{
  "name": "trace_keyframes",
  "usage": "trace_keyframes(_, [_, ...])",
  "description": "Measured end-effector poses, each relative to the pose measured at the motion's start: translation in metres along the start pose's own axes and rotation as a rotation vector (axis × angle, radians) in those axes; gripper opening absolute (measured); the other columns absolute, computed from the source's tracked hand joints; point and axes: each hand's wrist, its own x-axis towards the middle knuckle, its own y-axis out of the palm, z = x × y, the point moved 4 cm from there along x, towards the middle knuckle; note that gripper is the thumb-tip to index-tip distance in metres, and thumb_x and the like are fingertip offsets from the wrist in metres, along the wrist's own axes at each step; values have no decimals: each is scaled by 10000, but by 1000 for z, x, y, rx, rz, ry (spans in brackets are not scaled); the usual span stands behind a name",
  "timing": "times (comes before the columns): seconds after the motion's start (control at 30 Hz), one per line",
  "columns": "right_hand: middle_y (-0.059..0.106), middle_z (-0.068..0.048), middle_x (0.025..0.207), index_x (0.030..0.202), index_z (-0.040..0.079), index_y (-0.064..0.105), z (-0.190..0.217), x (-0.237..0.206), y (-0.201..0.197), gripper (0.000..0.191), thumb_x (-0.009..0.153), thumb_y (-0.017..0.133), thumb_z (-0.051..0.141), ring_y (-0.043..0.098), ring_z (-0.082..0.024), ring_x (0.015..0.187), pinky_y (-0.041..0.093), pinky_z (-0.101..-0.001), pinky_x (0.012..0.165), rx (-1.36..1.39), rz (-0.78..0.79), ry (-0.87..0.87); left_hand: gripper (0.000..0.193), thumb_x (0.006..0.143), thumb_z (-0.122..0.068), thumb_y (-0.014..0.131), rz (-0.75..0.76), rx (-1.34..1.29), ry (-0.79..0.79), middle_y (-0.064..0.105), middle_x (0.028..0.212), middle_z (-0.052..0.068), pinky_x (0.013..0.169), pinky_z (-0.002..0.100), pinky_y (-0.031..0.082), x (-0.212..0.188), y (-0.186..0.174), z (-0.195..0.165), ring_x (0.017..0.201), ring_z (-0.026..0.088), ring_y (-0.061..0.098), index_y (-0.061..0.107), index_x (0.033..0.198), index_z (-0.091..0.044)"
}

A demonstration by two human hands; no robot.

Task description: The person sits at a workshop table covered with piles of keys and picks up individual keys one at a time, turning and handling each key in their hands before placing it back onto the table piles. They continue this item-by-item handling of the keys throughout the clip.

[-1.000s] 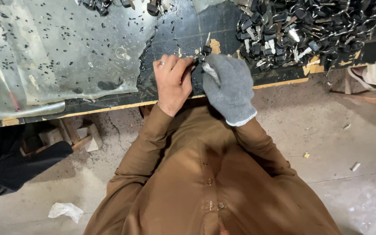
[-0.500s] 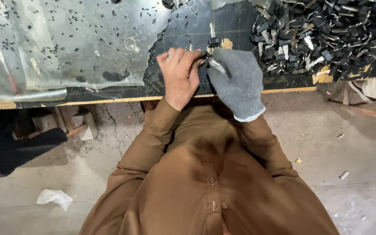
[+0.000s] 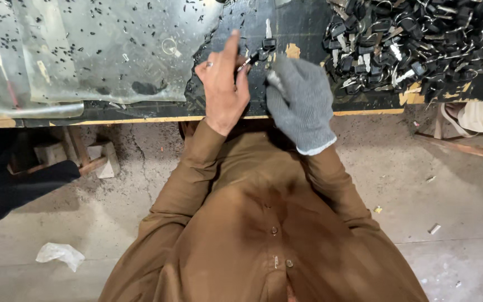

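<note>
The left hand (image 3: 223, 89), bare and wearing a ring, pinches a black-headed key (image 3: 257, 55) between thumb and fingers, index finger extended. The right hand (image 3: 300, 100), in a grey knit glove, rests on the surface (image 3: 303, 25) just beside the key; whether its fingers hold anything cannot be told. A second key (image 3: 268, 34) lies immediately above. A dense pile of black-headed keys (image 3: 420, 39) occupies the surface to the right. A clear plastic sheet (image 3: 85, 50), strewn with small black fragments, covers the left portion. Crumpled paper (image 3: 60, 254) lies on the concrete floor (image 3: 465, 196).
</note>
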Motion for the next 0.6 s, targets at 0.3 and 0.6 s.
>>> trace_keyframes(0.3, [686, -141, 1092, 1235, 54, 678, -2, 7, 22, 323, 927, 766, 95, 648, -348, 997, 496, -445, 879, -34, 111, 54, 694, 940, -29, 757, 59, 7, 91, 645, 894, -53, 1011, 420, 320, -13, 3, 5, 896, 154, 599, 376, 1519, -48])
trace_keyframes(0.6, [693, -111, 1114, 1190, 69, 682, 4, 2, -1, 328, 877, 773, 103, 646, -323, 1033, 491, -422, 920, 95, 69, -82, 495, 953, -63, 766, 80, 257, 191, 607, 999, 72, 967, 409, 370, -8, -23, 8, 974, 267, 556, 522, 1383, -76])
